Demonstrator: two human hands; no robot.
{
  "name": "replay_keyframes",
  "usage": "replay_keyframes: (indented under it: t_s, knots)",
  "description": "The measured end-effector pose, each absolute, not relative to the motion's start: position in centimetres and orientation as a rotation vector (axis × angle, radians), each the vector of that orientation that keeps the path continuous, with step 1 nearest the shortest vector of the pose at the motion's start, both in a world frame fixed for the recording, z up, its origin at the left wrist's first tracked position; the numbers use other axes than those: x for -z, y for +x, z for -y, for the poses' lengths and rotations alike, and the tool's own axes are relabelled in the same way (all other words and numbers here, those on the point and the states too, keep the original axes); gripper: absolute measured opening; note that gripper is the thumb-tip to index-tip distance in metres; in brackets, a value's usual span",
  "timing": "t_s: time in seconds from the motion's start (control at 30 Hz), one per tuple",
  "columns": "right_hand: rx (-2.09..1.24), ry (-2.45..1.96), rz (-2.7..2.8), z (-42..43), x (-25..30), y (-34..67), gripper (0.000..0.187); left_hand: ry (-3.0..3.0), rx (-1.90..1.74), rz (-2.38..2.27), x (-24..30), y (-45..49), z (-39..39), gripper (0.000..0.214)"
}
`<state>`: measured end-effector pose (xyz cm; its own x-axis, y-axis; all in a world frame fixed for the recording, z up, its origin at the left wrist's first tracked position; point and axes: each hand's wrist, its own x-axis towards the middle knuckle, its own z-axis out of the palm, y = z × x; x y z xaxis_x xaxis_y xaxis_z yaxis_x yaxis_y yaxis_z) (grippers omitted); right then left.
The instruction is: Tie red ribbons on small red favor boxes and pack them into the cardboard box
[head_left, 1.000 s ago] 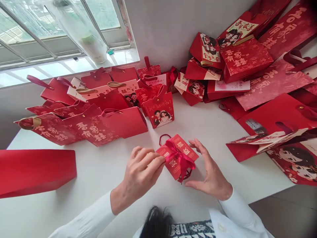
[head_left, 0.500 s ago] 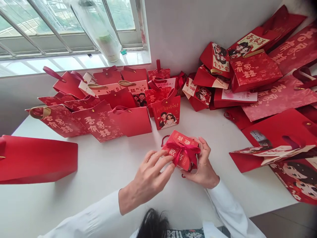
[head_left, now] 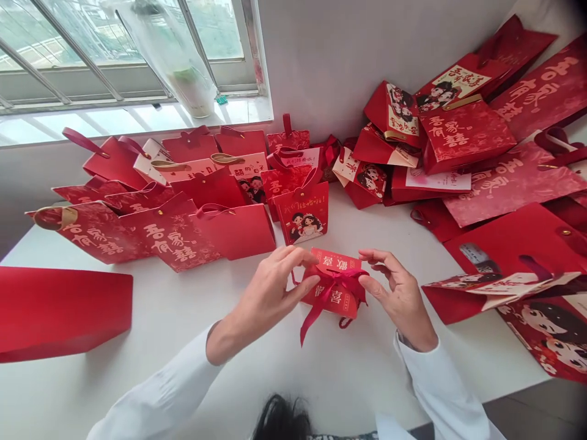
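Observation:
A small red gift box (head_left: 337, 260) with gold characters lies on the white table in front of me, tied with a dark red ribbon bow (head_left: 337, 281). One ribbon tail hangs down toward me over the box's near edge. My left hand (head_left: 268, 293) is closed on the bow's left side, its thumb and forefinger at the ribbon. At the bow's right end, my right hand (head_left: 401, 296) has its thumb on the loop and its curled forefinger by the box's upper corner. A thin cord handle (head_left: 345, 322) pokes out at the near side.
Rows of red gift bags (head_left: 178, 238) stand upright behind on the left. A small bag with a cartoon couple (head_left: 305, 214) stands just beyond the box. A plain red bag (head_left: 64, 311) is at far left, a heap of bags (head_left: 468, 137) at right. A wrapped cup (head_left: 190, 91) stands on the sill.
My right hand has let go of the box's side and moved to the bow's right end. My left fingers have shifted to the bow's left side. The box has turned slightly and the ribbon tail hangs freely.

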<state>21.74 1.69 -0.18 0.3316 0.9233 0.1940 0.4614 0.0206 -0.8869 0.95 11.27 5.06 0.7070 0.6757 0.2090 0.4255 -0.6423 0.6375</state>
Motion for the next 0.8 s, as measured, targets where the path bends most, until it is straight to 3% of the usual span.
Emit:
replay_keyframes:
  t_s: [0.17, 0.3, 0.47, 0.8]
  knots:
    - [-0.142, -1.709, 1.429, -1.4, -1.9, 19.9, 0.025, 2.206, -0.514, -0.782, -5.1, 1.9, -12.1, 0.014]
    - [0.009, -1.627, 1.571, -1.1, -2.6, 18.2, 0.015, 2.094, -0.432, -0.823, -5.5, 2.4, -12.6, 0.019]
    - [0.099, -1.621, 1.637, -1.4, -1.9, 16.9, 0.015, 2.052, -0.429, -0.768, -5.5, 2.4, -12.5, 0.007]
    - [-0.002, -1.728, 1.496, -2.2, -1.9, 16.4, 0.009, 2.091, -0.397, -0.808, -5.1, 1.9, -12.6, 0.006]
